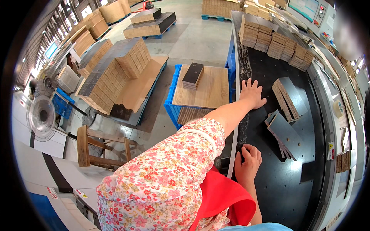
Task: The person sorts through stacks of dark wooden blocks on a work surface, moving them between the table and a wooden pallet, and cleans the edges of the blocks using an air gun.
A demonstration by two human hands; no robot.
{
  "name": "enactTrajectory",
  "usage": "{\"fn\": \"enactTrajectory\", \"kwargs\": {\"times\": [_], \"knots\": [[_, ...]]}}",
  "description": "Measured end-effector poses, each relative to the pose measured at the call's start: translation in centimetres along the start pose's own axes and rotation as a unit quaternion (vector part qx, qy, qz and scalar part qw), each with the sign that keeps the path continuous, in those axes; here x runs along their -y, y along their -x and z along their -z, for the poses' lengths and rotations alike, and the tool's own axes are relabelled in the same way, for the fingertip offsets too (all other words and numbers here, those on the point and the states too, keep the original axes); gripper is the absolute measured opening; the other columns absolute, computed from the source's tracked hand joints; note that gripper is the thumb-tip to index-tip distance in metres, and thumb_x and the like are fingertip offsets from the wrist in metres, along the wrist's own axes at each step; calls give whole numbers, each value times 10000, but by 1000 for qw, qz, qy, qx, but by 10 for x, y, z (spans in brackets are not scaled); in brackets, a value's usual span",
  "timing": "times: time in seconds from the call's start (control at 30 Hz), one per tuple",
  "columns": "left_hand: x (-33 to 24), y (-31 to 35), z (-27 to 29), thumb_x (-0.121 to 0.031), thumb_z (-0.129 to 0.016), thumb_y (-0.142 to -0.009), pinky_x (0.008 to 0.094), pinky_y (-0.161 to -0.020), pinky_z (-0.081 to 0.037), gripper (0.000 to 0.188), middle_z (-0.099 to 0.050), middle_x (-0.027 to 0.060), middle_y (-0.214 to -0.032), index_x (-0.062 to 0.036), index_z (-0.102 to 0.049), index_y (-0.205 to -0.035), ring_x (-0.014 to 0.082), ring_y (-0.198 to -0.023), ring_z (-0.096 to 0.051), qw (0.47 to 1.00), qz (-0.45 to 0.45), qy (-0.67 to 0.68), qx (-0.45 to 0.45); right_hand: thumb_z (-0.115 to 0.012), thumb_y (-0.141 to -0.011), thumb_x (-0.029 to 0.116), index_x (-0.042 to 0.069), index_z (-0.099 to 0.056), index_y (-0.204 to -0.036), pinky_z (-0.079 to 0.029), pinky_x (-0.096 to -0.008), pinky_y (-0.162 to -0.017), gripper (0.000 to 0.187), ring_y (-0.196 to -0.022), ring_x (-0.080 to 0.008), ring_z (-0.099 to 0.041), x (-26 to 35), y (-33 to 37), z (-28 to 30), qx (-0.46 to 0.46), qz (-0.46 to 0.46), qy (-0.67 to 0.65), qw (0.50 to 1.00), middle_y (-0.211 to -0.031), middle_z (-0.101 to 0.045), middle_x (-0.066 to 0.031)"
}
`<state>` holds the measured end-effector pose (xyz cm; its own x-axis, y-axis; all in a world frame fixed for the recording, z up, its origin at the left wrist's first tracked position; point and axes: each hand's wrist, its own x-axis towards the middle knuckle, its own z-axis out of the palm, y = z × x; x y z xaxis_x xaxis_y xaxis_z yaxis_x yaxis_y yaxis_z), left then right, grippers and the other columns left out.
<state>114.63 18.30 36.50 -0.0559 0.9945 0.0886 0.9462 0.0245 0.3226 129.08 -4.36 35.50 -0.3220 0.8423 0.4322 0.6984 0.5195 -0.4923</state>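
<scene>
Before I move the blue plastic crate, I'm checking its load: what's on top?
A wood-grain board, bearing a small stack of dark-faced panels, tops the blue plastic crate. Whatever lies beneath the board is mostly covered.

The scene is viewed from the person's head through a wide fisheye lens, tilted downward. The left hand (pixel 252 94) and right hand (pixel 248 163) are seen from close above, with the black table (pixel 275 188) at the right; the floor (pixel 192 44) is taken in farther ahead.
</scene>
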Motion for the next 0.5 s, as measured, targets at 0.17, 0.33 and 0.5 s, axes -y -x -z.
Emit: {"fn": "enactTrajectory", "kwargs": {"times": [0.17,0.33,0.5], "knots": [[0,1,-1,-508,-516,-912,538,-1186,-120,638,-298,143,-1553,-115,-458,-1411,378,-1466,-174,1000,1,4,-5,-692,-757,75,45,-689,-921,-399,-404,-935,166,-1066,-272,-558,0,0,-1,-1,2,0,1000,-1077,-636,-53],[0,2,0,-507,-517,-909,542,-1185,-122,640,-297,146,-1553,-112,-459,-1409,381,-1464,-181,1000,-2,6,-7,-693,-754,69,47,-686,-921,-400,-405,-933,168,-1061,-271,-559,0,0,0,-7,5,-2,1000,-1076,-636,-52],[-1,2,2,-509,-513,-912,543,-1186,-126,640,-296,146,-1554,-109,-458,-1409,383,-1463,-184,1000,-2,0,-2,-695,-753,68,47,-683,-925,-401,-406,-930,174,-1058,-275,-559,0,0,0,-4,4,1,1000,-1076,-634,-50]]}}
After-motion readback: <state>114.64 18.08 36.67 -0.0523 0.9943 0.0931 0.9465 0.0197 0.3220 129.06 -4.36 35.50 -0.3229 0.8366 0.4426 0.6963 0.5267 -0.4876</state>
